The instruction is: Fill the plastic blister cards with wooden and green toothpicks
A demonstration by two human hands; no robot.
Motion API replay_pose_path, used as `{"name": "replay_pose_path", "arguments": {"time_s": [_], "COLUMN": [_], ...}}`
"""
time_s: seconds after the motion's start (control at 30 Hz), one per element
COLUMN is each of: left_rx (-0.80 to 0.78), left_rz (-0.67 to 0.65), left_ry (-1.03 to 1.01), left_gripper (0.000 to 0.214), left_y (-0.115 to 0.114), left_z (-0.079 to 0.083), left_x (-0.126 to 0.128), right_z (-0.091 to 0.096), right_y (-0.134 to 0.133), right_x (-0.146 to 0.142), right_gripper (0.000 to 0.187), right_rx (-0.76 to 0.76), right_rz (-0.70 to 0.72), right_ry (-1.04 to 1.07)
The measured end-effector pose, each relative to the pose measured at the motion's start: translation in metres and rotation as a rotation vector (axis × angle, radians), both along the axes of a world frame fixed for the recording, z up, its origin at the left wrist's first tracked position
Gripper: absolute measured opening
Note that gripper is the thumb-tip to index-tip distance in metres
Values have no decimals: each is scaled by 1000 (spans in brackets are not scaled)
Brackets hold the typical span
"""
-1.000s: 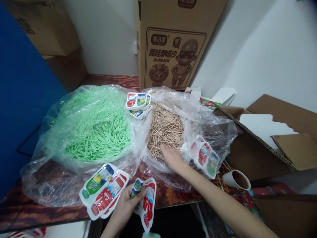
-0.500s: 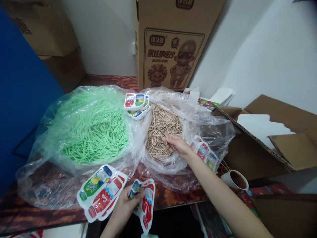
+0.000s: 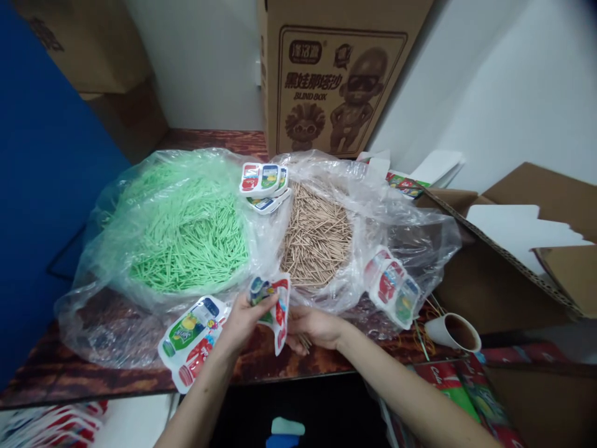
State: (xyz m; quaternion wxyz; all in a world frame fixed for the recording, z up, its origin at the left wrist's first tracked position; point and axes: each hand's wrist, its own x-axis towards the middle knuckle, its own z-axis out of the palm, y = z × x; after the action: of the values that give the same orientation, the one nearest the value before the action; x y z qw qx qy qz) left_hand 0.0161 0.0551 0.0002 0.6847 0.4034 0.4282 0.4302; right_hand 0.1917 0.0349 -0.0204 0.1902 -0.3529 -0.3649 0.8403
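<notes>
My left hand (image 3: 243, 318) is closed on a bottle-shaped printed pouch (image 3: 282, 302) with a red cola side and a green side, bent between thumb and fingers. Right beside it, my right hand (image 3: 319, 328) is closed around a few thin brown sticks (image 3: 305, 342), whose ends poke out below its fingers. Part of that hand is hidden behind the pouch. Beyond my hands a clear plastic bag holds a heap of brown sticks (image 3: 317, 239). To its left, another bag holds many light green sticks (image 3: 191, 249). Similar printed pouches (image 3: 191, 333) lie stacked left of my left forearm.
More pouches lie between the bags (image 3: 263, 180) and on the right bag (image 3: 394, 289). A paper cup (image 3: 452, 333) with brown liquid leans near the table's right edge. An open carton (image 3: 494, 286) stands at right, a tall printed box (image 3: 342, 93) behind.
My right hand has come back from the brown heap with sticks in it and now meets the left hand. The left hand has moved forward with its pouch.
</notes>
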Motion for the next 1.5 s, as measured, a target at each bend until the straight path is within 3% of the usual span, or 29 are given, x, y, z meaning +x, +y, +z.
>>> {"name": "replay_pose_path", "arguments": {"time_s": [0.1,0.2,0.4,0.57,0.73,1.07,1.5], "left_rx": [-54,-128,-201,-296,-327,-334,-354], "left_rz": [-93,-54,291,526,534,519,546], "left_ry": [90,56,-181,-211,-235,-209,-121], "left_gripper": [24,24,31,36,35,32,33], "left_y": [-4,-12,-19,-28,-39,-45,-46], "left_z": [-3,-4,5,1,-10,-23,-16], "left_x": [6,2,-30,-48,-52,-55,-52], "right_z": [-15,-14,3,-20,-35,-35,-35], "right_y": [-8,-12,-24,-40,-44,-43,-42], "right_x": [-7,-14,-33,-38,-39,-36,-36], "right_gripper": [31,28,17,11,15,19,19], "right_rx": [98,208,645,842,819,766,773], "right_rz": [6,-35,-304,-445,-490,-492,-479], "right_ry": [-69,-136,-355,-510,-471,-426,-436]}}
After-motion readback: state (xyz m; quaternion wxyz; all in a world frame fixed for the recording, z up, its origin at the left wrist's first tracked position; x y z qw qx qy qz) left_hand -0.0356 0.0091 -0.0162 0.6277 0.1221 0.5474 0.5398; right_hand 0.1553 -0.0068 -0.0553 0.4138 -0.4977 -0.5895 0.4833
